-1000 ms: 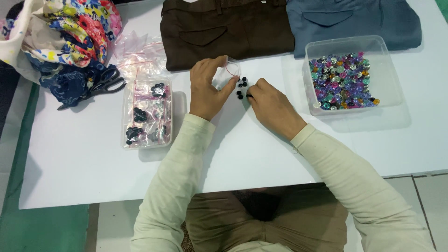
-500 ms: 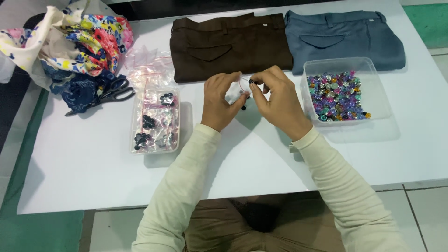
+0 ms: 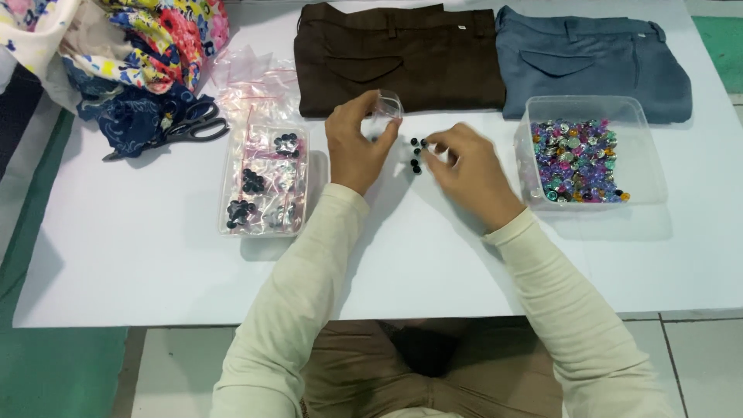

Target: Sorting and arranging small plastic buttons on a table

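Below the brown trousers [image 3: 398, 54], the left hand [image 3: 354, 147] is pinching a small clear bag [image 3: 385, 108], while the right hand [image 3: 468, 170], fingers curled, is touching loose dark buttons [image 3: 416, 155]; whether it is gripping one is unclear.

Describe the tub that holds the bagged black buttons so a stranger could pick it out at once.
On the white table, look left of the left hand, below the scissors. The clear rectangular tub there holds small bags of black buttons, unlike the wider tub of multicoloured buttons at right.

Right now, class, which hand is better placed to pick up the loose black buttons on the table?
The right hand: its fingertips are right beside the black buttons, while the left hand is occupied holding a small clear bag.
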